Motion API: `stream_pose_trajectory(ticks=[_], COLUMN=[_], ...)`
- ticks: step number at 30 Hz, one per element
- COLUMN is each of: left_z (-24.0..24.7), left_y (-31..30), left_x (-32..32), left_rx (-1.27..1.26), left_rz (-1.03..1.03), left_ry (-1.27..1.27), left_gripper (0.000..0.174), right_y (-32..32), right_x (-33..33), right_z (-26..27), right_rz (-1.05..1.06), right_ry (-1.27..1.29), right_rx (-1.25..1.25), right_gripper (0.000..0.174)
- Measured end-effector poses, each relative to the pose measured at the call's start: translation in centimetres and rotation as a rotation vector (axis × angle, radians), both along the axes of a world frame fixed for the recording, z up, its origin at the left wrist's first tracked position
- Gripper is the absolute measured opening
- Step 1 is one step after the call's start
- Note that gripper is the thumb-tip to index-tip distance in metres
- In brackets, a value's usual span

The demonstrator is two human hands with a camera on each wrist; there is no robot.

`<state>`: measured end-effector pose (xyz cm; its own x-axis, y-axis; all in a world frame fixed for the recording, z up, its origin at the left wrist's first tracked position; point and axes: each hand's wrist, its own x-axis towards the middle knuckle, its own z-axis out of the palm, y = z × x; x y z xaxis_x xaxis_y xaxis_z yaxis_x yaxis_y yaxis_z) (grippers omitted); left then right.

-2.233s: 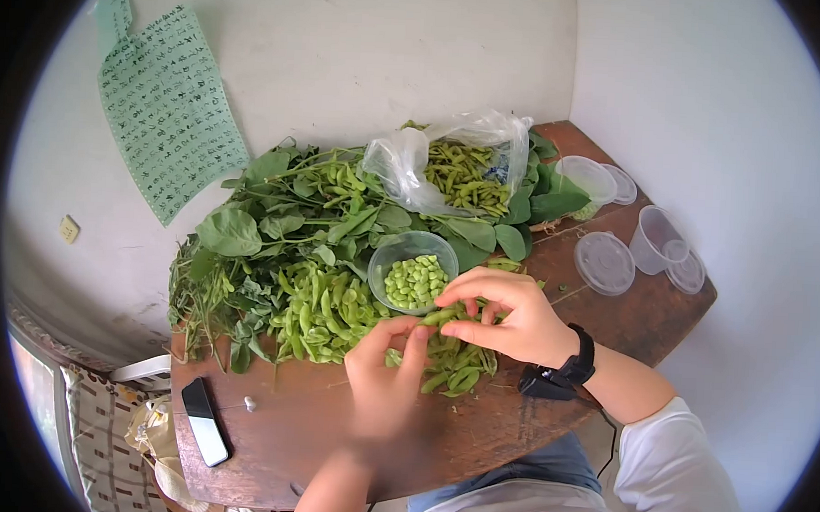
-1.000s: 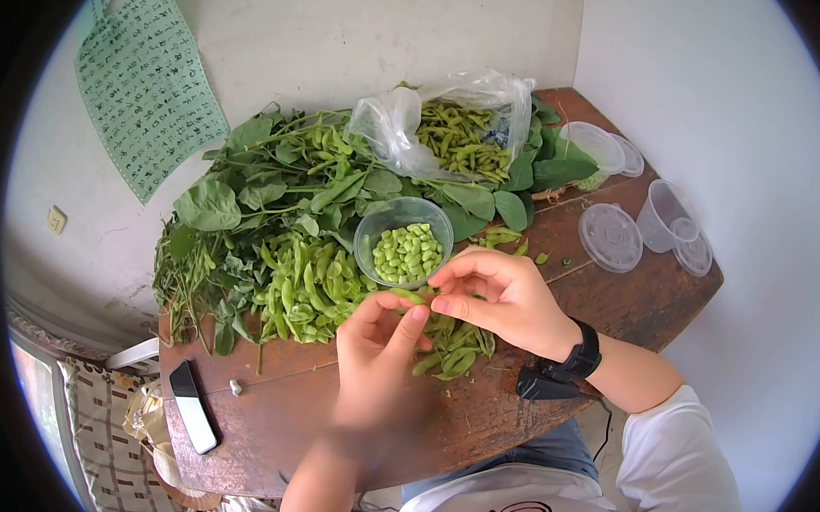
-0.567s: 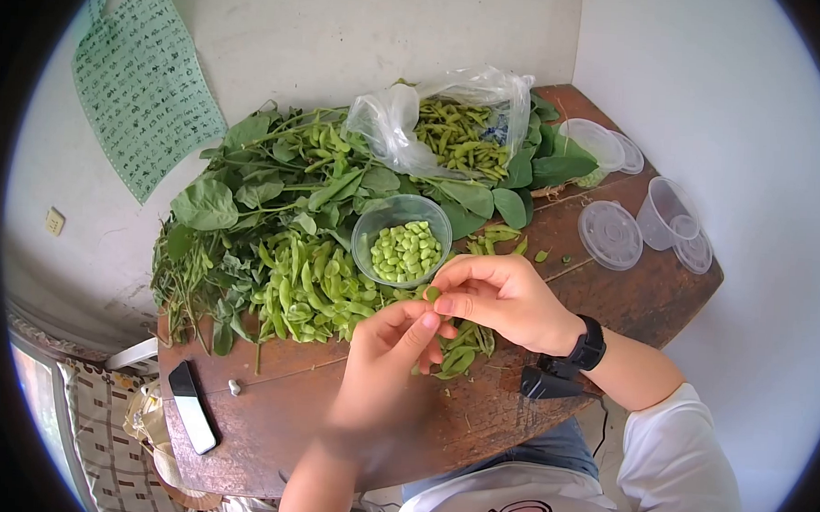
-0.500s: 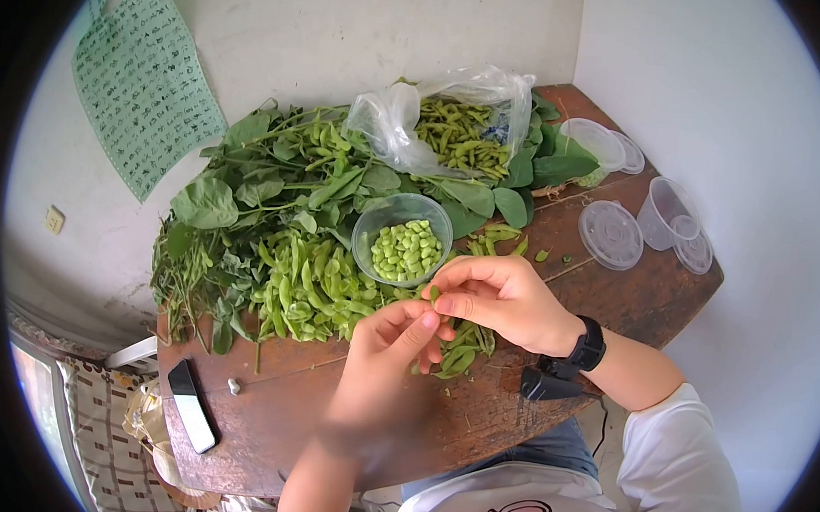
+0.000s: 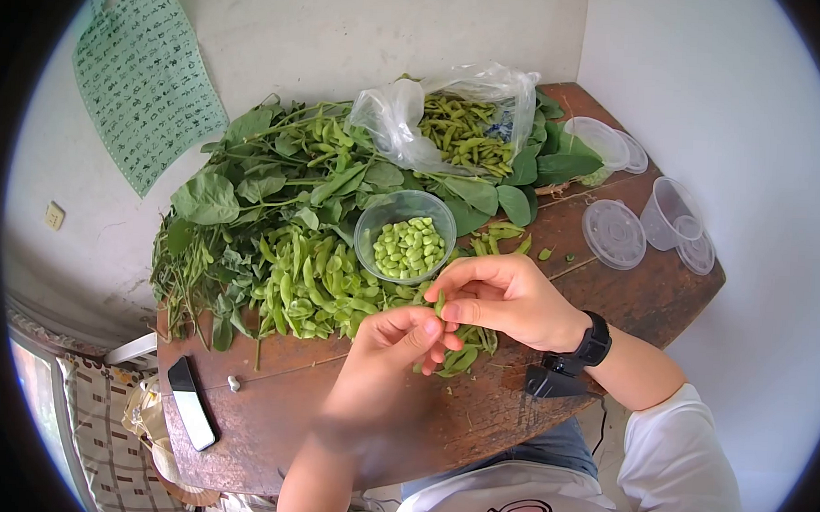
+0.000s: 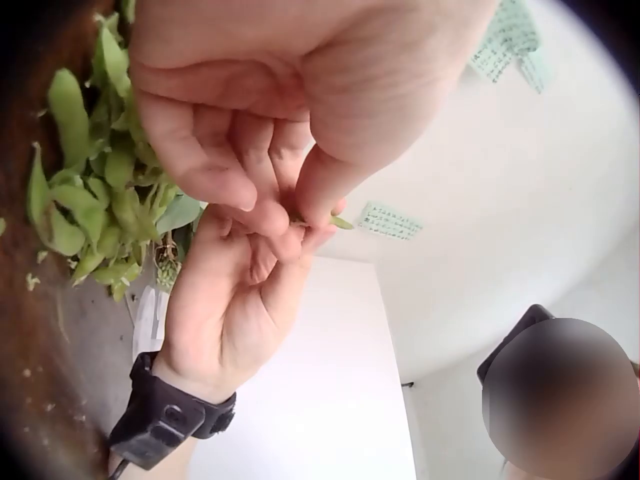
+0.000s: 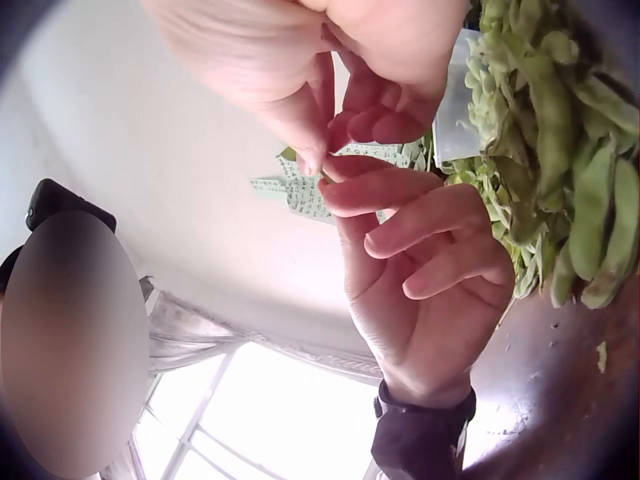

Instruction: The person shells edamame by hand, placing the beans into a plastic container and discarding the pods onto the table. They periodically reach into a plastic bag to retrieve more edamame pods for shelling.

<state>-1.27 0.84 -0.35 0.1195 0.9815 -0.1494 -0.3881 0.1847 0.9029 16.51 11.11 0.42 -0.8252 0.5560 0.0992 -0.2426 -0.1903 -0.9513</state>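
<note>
In the head view, my left hand (image 5: 392, 342) and right hand (image 5: 509, 301) meet at their fingertips in front of a clear plastic bowl. Between them is a small green bean pod (image 5: 440, 303), pinched by the thumb and fingers of each hand. A tip of the pod pokes out past the fingers in the left wrist view; the rest is hidden. Shelled green beans (image 5: 408, 249) lie in the round bowl (image 5: 364, 227). Left of the bowl is a heap of pods (image 5: 304, 283). More pods (image 5: 465, 350) lie beneath the right hand.
Leafy bean stalks (image 5: 258, 181) cover the back of the wooden table (image 5: 266, 405). Behind the bowl sits a plastic bag (image 5: 402, 118) of pods. Clear tubs (image 5: 668, 212) and lids (image 5: 612, 233) stand at right; a phone (image 5: 191, 404) lies front left.
Both hands have stayed together near the bowl while the pod between them turned from lying sideways to standing more upright. The head view has shifted slightly.
</note>
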Motion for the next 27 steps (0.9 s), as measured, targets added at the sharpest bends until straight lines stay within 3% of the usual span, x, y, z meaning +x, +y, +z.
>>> stream_pose_trajectory(ticks=[6, 8, 27], left_z=[-0.03, 0.06, -0.64], left_y=[-0.10, -0.11, -0.18], left_x=[-0.06, -0.10, -0.01], left_rx=[-0.015, -0.023, -0.023], left_rz=[-0.010, -0.027, -0.037], left_ry=[-0.010, -0.025, -0.075], left_gripper=[0.025, 0.026, 0.023], right_y=[-0.10, -0.24, -0.43], right_x=[0.01, 0.00, 0.21], right_z=[0.10, 0.20, -0.09], right_rz=[-0.016, -0.020, 0.008], right_ry=[-0.014, -0.007, -0.033], right_rx=[0.029, -0.021, -0.005], right_gripper=[0.025, 0.017, 0.015])
